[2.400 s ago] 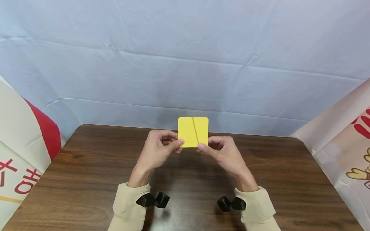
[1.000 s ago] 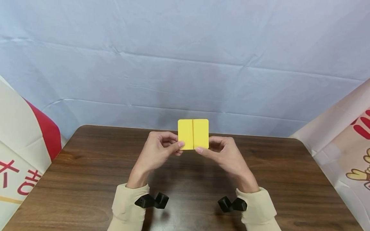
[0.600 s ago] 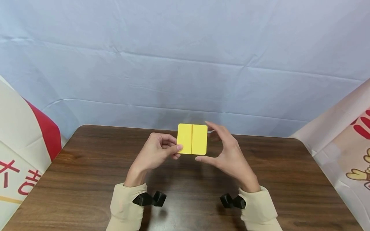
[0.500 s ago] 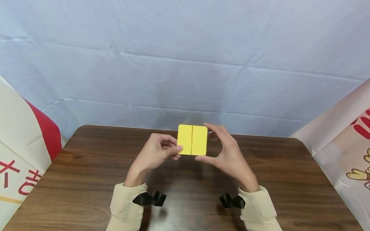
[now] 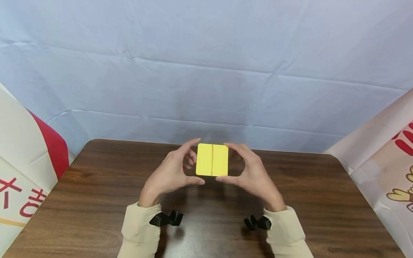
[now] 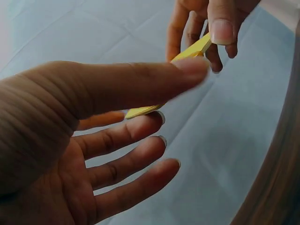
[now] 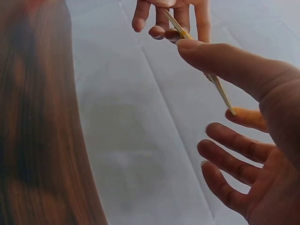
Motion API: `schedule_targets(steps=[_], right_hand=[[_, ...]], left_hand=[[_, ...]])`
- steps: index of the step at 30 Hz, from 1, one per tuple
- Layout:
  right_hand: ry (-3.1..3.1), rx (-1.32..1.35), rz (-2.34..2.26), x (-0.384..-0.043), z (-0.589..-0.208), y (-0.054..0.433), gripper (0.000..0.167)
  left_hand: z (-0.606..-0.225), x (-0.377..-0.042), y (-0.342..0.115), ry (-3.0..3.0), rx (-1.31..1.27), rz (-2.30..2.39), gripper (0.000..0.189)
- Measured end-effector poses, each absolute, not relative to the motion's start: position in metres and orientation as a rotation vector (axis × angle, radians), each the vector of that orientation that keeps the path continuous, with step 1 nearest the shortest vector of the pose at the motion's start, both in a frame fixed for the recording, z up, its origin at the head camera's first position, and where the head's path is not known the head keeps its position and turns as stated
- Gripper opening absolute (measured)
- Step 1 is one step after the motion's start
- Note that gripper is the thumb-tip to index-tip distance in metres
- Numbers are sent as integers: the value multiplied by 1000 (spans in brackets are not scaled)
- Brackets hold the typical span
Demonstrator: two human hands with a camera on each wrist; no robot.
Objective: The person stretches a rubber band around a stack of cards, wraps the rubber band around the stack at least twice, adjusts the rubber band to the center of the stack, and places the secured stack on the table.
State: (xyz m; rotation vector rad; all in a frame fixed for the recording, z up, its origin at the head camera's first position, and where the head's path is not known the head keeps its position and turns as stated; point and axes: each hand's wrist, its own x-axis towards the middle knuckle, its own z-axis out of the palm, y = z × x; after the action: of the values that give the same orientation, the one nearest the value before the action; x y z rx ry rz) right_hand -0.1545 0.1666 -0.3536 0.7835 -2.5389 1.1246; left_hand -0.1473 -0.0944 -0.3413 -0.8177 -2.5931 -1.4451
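Note:
A thin stack of square yellow cards with rounded corners is held up over the table, its broad face towards the head camera. Down its middle runs a narrow tan rubber band, nearly straight. My right hand holds the stack between thumb at the lower edge and index finger at the upper edge. Around the stack's left side, my left hand is spread, thumb below and index finger above, with slight gaps visible. The left wrist view shows the stack edge-on, partly behind the left thumb. Layered edges show.
Below lies a dark brown wooden table. A pale blue cloth hangs behind it. Printed banners stand at the left and right. Each sleeve cuff carries a small black camera mount.
The rubber band went from slanted to straight. The right hand shifted its grip to the upper and lower edges. The left hand let go of the lower left corner and spread. The stack sank slightly.

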Motion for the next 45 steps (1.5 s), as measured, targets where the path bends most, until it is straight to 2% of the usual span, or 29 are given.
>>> schedule_targets(steps=[6,22,29,45], right_hand=[[-2641,825,1138,-158,-362,165,92],[-2936,748,908,-164,-382,155,93],[-3079,712,876,-169,-399,153,92],[-3155,718,790,-179,-426,150,87]], left_hand=[[-346,-150,-95,-2694,-749,-1265,86],[-383,-170,-100,-2897,-659,-1275,86],[-399,-174,-95,-3100,-537,-1135,86],[-418,-173,-86,-3201,-514,-825,88]])
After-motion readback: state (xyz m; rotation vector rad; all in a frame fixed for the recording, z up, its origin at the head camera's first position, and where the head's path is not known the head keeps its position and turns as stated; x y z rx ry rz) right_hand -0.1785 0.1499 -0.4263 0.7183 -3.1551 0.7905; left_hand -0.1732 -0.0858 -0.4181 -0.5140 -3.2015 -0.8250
